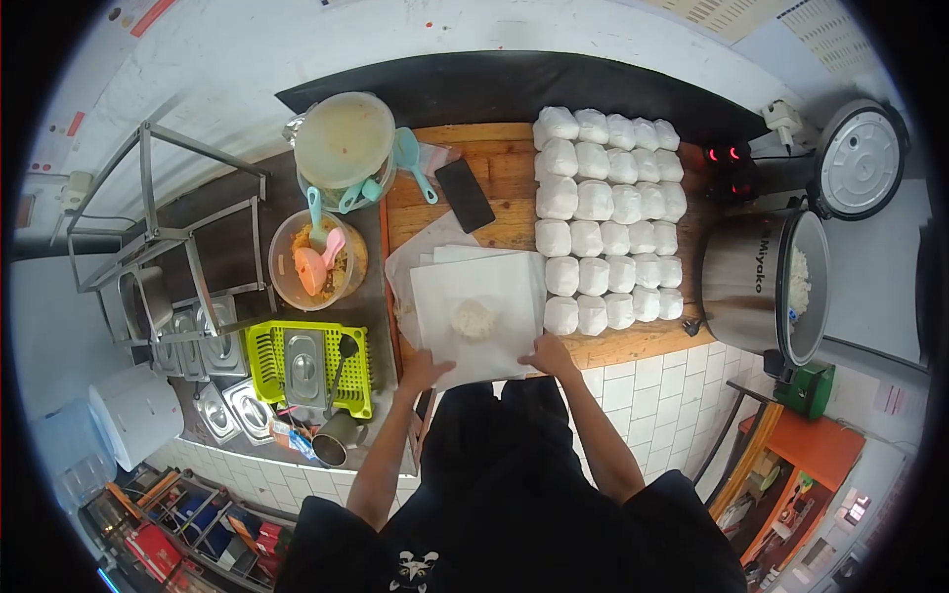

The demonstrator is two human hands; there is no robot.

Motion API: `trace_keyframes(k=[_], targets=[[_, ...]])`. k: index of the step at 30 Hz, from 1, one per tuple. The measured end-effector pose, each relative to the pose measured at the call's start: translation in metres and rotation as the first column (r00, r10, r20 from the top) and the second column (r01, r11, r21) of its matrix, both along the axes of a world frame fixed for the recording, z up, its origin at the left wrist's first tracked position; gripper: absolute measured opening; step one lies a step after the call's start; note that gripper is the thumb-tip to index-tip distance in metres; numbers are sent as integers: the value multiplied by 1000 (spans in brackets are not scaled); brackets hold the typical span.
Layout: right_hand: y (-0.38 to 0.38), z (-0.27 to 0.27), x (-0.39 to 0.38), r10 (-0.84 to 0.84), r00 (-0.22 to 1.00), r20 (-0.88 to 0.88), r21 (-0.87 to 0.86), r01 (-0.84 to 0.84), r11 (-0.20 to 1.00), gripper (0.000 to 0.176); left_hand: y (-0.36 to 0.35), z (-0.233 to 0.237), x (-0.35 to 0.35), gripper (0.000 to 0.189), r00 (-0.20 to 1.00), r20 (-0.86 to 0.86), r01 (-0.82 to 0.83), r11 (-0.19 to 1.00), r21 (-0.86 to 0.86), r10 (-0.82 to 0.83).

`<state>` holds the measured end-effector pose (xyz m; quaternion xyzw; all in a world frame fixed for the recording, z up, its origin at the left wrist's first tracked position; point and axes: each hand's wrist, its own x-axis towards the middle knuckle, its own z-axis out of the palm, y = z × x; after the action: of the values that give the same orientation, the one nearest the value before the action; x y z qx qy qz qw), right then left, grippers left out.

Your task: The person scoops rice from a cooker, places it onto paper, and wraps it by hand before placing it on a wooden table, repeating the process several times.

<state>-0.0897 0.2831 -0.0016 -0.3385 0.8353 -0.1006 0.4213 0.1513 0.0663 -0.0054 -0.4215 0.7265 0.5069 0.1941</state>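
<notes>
A mound of white rice point(474, 319) sits near the middle of a white sheet of wrapping paper point(445, 296), which lies on a stack of similar sheets at the table's near edge. At the sheet's near left corner, my left hand point(426, 373) grips the paper between thumb and fingers. My right hand point(554, 356) pinches the near right corner. Rows of white paper-wrapped parcels point(593, 201) stand close together to the right of the sheet. A dark phone point(465, 196) lies beyond the paper.
A large Miyako rice cooker point(736, 282) with rice stands open at right. On the left are a tub of orange food point(354, 277) with scoops, a lidded tub point(344, 138), a teal scoop point(415, 163), a green basket point(262, 361), a metal mug point(336, 440) and a metal rack point(193, 267).
</notes>
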Motion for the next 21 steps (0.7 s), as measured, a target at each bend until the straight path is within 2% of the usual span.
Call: trace_keyframes(k=[1,2,3,4,5,6,8,9,10,11,12,13,16,18,19,21], targets=[[3,-3,2,81,996,-44,-32,-83,996,53,7,3,6,57,999,39,3,1000,-5,-2],[6,-7,0,118,993,1,-37,-118,992,53,12,5,12,58,997,79,5,1000,-11,-4],[7,-2,-3,154,987,46,-42,-152,987,53,15,6,19,59,964,-249,-83,996,45,91],[8,2,-4,190,978,90,-45,-187,981,54,12,4,26,58,979,-201,-24,998,64,36],[5,4,-8,312,943,115,-11,-313,950,53,6,0,31,57,988,-156,35,995,90,-20],[-1,11,-11,300,942,150,43,-310,950,52,4,-3,32,56,990,-116,92,988,121,-78],[-20,26,-15,266,941,209,151,-299,942,51,-6,31,12,55,974,-214,-17,967,253,74],[-28,24,-16,99,977,189,30,-106,994,50,-14,43,-1,55,955,-255,-65,945,319,152],[-35,23,-15,-72,979,191,-93,91,991,50,-22,39,-12,55,945,-276,-107,964,242,174],[-42,20,-15,-239,946,217,-211,285,935,49,-31,33,-22,55,935,-296,-150,975,162,193],[-53,10,-18,-286,937,200,-338,340,877,50,-37,3,-28,55,887,-399,-226,972,59,231],[-64,0,-22,-334,923,190,-461,384,800,52,-41,-25,-33,55,828,-502,-309,950,-37,250],[-102,29,-38,-292,956,-41,-523,228,821,34,-56,5,-62,51,879,-445,-310,916,-254,174],[-118,38,-51,-85,929,-360,-308,-32,951,32,-76,31,-75,47,987,-121,43,907,-418,-102],[-121,43,-53,43,872,-488,-161,-138,977,31,-78,39,-76,45,971,61,233,864,-447,-230],[-124,51,-51,299,751,-589,22,-354,935,28,-72,51,-79,39,888,198,434,614,-659,-415]])
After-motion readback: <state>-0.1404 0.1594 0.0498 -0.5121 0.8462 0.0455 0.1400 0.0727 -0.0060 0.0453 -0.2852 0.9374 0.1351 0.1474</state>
